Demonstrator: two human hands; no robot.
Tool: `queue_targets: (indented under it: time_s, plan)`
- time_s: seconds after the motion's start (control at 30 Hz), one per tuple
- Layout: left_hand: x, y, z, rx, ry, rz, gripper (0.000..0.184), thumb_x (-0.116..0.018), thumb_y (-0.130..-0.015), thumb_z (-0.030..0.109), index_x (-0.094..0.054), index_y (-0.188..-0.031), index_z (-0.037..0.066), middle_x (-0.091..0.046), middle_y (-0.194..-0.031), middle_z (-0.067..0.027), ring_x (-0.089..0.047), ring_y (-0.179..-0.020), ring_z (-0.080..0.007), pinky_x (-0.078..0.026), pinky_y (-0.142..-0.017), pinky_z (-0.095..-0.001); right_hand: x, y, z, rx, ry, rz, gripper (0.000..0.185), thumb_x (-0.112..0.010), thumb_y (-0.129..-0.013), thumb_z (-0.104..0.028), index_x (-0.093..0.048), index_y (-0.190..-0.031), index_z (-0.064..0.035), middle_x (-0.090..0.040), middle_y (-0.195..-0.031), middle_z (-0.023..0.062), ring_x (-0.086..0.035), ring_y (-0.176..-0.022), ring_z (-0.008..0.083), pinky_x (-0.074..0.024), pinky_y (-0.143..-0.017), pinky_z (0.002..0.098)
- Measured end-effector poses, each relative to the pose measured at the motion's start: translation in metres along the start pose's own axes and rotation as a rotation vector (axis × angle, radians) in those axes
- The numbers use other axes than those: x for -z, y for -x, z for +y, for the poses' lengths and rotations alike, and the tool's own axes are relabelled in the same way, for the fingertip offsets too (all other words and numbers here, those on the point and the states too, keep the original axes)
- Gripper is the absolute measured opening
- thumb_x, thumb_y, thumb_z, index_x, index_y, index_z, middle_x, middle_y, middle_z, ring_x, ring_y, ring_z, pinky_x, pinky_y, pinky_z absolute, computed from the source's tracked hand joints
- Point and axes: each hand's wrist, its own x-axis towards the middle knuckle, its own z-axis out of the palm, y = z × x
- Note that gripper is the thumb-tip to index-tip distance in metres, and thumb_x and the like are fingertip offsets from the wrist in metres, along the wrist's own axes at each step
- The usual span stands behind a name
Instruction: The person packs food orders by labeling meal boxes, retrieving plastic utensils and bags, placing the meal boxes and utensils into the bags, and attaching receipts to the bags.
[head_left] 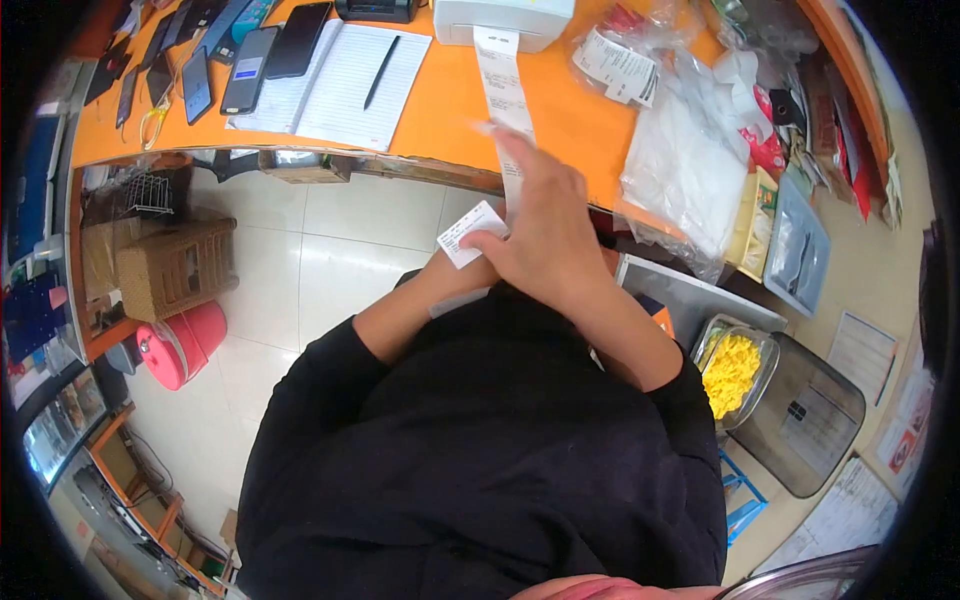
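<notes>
Strip of white printed paper labels (502, 85) comes out of the white box-shaped printer (505, 20) and runs across the orange tabletop (580, 130) to its front edge, passing behind the right hand (548, 230). This hand is raised before the person's body, with fingers stretched upward, somewhat blurred, and thumb spread apart from them. Thumb tip overlaps the lower right part of a small square white printed label (465, 226). The left hand (478, 270) is mostly hidden under the right one, close to the label, so I cannot tell if it pinches anything. On the tabletop, left of the strip, an open lined white notebook (345, 95) bears a slim black pen (382, 75); clear plastic bags (685, 160) lie to the right.
</notes>
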Motion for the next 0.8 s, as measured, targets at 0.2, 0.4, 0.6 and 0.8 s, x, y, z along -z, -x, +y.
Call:
queue_targets:
  time_s: [0.2, 0.4, 0.6, 0.8]
  plan:
    - [0.011, 0.003, 0.016, 0.357, 0.101, -0.065, 0.035, -0.058, -0.091, 0.026, -0.054, -0.119, 0.005, -0.062, -0.101, -0.0189, -0.06, -0.096, -0.0335, -0.047, -0.082, -0.038, -0.021, -0.038, 0.087, -0.455, -0.539, 0.298, 0.097, -0.078, -0.072, -0.015, -0.008, -0.138, -0.004, -0.059, -0.11, 0.0162, -0.058, -0.097, 0.0248, -0.0469, -0.086, 0.0357]
    - [0.032, -0.011, 0.027, 0.196, 0.042, -0.196, 0.048, -0.055, -0.093, 0.03, -0.045, -0.131, 0.003, -0.06, -0.113, -0.0176, -0.057, -0.106, -0.0292, -0.044, -0.091, -0.0358, -0.062, -0.069, 0.136, -0.784, -1.057, 0.207, 0.093, -0.075, -0.074, -0.006, -0.006, -0.137, -0.0057, -0.059, -0.105, 0.0175, -0.061, -0.09, 0.0217, -0.0498, -0.075, 0.0308]
    - [0.061, -0.083, -0.034, 0.194, 0.703, 0.124, 0.065, -0.058, -0.09, 0.038, -0.035, -0.138, 0.001, -0.05, -0.128, -0.015, -0.05, -0.118, -0.0223, -0.042, -0.098, -0.0353, -0.057, -0.07, 0.125, -0.489, -0.772, 0.291, 0.093, -0.07, -0.072, 0.007, -0.006, -0.138, -0.0091, -0.058, -0.098, 0.0138, -0.062, -0.087, 0.0174, -0.0515, -0.069, 0.0258]
    - [0.069, -0.144, -0.039, 0.257, 0.898, 0.136, 0.031, -0.061, -0.088, 0.007, -0.055, -0.118, 0.005, -0.063, -0.112, -0.0094, -0.061, -0.104, -0.0173, -0.049, -0.092, -0.0315, -0.039, -0.082, 0.128, -0.299, -0.424, 0.297, 0.089, -0.071, -0.075, 0.003, -0.009, -0.138, -0.0079, -0.06, -0.106, 0.0118, -0.06, -0.097, 0.0196, -0.0497, -0.082, 0.0327]
